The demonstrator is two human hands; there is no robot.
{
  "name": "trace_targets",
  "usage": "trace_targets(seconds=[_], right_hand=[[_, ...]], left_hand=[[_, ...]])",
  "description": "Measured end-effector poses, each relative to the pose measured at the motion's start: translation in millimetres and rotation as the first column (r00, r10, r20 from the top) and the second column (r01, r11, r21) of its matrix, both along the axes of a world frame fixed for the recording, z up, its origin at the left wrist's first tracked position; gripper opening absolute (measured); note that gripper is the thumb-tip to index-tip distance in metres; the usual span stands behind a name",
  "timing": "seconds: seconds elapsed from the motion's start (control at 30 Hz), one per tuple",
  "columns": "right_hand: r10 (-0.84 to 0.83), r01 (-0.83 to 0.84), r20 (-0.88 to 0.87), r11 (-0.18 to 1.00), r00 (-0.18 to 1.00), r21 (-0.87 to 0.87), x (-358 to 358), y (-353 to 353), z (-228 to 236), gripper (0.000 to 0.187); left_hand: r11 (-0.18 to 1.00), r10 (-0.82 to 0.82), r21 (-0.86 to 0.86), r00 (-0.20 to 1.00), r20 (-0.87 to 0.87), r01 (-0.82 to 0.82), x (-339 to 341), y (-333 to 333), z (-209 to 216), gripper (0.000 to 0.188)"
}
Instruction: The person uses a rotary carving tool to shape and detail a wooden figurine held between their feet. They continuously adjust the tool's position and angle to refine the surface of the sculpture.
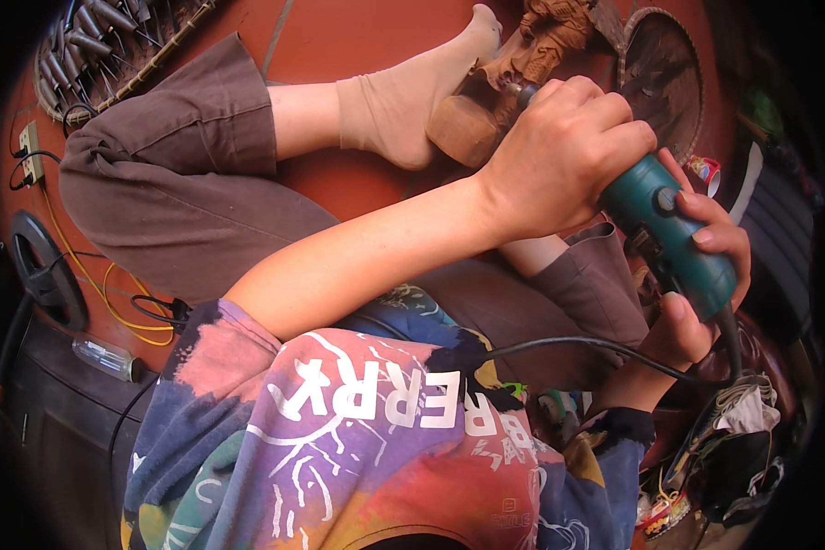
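Gripping the front of a dark-green, rounded plastic rotary tool (674, 234) with the left hand (564, 151), closing the fingers tightly around it, right of centre in the frame. Steadying the rear casing with the right hand (729, 240), wrapping fingers and thumb around it. Directing the tip at a brown, deeply carved wooden piece (545, 41) at the upper centre; being unable to confirm contact from this view.

Noting at the upper left a round, shallow woven basket (163, 52), holding numerous grey cylindrical pieces (84, 41) with thin shanks. Noting at the upper right a round, brown basket (700, 82) with a pale rim, holding dark matter too unclear to identify. Recording a small red-and-white patterned cup (703, 174) just below, concealing its contents at this angle. Finding a clear, ribbed plastic container (105, 357) lying sideways on a black box (73, 449) at the lower left.

Observing folded relief on the carving, a smoother, blocky wooden part (467, 128) beside a beige knitted sock (385, 119), and smooth red floor tiles (339, 41).
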State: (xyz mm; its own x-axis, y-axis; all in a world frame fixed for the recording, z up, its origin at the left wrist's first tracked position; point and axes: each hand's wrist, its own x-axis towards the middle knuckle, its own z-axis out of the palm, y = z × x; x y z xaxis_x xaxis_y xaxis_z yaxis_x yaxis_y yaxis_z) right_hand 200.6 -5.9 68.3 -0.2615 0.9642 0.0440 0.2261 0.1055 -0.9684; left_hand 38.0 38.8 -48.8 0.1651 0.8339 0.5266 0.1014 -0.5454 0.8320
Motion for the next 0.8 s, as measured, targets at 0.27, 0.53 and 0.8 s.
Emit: trace_targets(seconds=[0.27, 0.53, 0.8], right_hand=[[0.005, -0.005, 0.000, 0.999, 1.000, -0.037, -7.5, -1.0, 9.9, 0.051], [0.035, -0.034, 0.029, 0.999, 0.999, -0.028, -3.2, 3.2, 13.8, 0.051], [0.146, -0.145, 0.093, 0.989, 0.985, -0.023, -0.6, 19.0, 20.5, 0.053]], left_hand=[[0.999, 0.016, -0.046, 0.999, 0.039, -0.014, 1.6, -4.7, 4.4, 0.045], [0.996, 0.011, -0.085, 0.998, 0.068, -0.005, 0.1, -6.0, 10.1, 0.048], [0.995, 0.095, -0.035, 0.993, 0.073, -0.093, 5.1, -1.6, 4.4, 0.045]])
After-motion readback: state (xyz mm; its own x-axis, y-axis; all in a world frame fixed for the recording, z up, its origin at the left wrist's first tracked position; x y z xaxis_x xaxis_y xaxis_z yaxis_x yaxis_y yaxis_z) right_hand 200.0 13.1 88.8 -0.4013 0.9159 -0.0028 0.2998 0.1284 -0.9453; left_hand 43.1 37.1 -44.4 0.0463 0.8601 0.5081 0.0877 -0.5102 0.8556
